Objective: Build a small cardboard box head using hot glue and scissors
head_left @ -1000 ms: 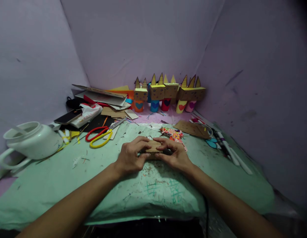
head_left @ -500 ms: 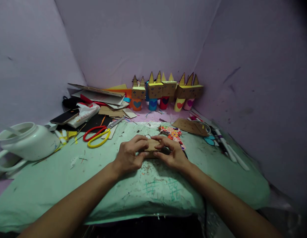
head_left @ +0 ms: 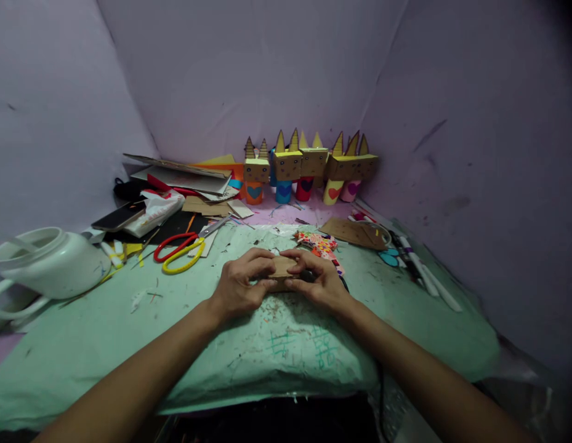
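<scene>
A small brown cardboard piece point(head_left: 281, 269) is held between both hands over the green mat point(head_left: 105, 326). My left hand point(head_left: 242, 284) pinches its left side with curled fingers. My right hand point(head_left: 316, 282) closes on its right side, fingers bent over the top edge. Just behind my right hand lies a patterned paper scrap point(head_left: 320, 243) with bright dots.
Red and yellow scissors point(head_left: 179, 249) lie at the left of the mat. A white jug point(head_left: 45, 261) stands at far left. Several cardboard figures point(head_left: 308, 166) line the back wall. Cardboard sheets point(head_left: 184, 178), a phone point(head_left: 119, 215) and white markers point(head_left: 424, 271) surround the mat.
Both hands have shifted slightly up and away with the cardboard piece, and the fingers have closed tighter over it. The view has tilted a little.
</scene>
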Action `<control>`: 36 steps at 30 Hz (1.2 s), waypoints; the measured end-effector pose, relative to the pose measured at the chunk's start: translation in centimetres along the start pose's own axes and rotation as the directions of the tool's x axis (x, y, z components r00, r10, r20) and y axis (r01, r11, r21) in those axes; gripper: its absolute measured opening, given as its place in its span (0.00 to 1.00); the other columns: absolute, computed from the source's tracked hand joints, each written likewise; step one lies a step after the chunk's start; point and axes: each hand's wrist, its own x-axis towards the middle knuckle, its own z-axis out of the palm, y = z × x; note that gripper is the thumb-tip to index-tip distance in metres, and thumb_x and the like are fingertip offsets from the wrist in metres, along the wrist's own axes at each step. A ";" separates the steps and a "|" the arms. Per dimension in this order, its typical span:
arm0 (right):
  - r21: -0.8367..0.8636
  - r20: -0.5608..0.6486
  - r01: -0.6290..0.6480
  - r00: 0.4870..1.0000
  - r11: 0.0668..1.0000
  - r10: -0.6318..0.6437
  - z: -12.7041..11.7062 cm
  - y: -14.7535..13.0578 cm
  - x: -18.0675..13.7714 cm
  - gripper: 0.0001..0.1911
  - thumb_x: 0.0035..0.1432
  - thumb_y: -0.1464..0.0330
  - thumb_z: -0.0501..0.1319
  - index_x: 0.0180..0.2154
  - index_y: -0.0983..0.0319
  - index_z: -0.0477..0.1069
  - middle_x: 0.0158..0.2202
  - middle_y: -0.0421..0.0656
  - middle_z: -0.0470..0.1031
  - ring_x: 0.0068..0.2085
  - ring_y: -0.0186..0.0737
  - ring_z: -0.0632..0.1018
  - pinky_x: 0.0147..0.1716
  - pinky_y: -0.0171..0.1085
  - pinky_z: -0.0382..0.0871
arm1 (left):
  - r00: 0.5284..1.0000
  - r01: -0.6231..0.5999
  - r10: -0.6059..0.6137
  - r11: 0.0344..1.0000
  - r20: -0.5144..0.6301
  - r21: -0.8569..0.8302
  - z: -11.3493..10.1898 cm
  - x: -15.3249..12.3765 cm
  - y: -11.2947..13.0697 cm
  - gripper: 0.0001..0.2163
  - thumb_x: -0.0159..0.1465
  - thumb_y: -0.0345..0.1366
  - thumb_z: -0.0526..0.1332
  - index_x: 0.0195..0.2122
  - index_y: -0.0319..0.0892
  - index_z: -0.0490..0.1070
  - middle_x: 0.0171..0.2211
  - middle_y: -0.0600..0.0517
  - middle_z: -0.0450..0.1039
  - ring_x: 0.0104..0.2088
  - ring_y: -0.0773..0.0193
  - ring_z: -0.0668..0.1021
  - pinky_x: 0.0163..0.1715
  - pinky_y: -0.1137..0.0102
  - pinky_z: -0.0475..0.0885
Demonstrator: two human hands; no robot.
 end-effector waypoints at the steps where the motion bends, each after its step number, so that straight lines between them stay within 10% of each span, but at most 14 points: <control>1: 0.019 -0.004 -0.014 1.000 1.000 0.014 0.0 0.0 0.0 0.09 0.46 0.69 0.68 0.26 0.59 0.68 0.47 0.47 0.77 0.48 0.48 0.77 0.48 0.48 0.67 | 1.000 -0.003 0.003 1.000 0.000 -0.001 0.0 0.0 0.0 0.04 0.54 0.27 0.62 0.31 0.40 0.72 0.41 0.45 0.75 0.37 0.61 0.78 0.36 0.68 0.74; 36: 0.083 -0.017 -0.039 0.999 0.996 0.041 0.1 0.0 0.1 0.09 0.44 0.71 0.69 0.25 0.60 0.68 0.47 0.47 0.77 0.48 0.48 0.77 0.49 0.48 0.67 | 1.000 -0.021 0.021 1.000 0.009 -0.015 0.0 0.0 -0.4 0.06 0.53 0.26 0.62 0.32 0.40 0.71 0.42 0.46 0.74 0.37 0.62 0.77 0.33 0.69 0.75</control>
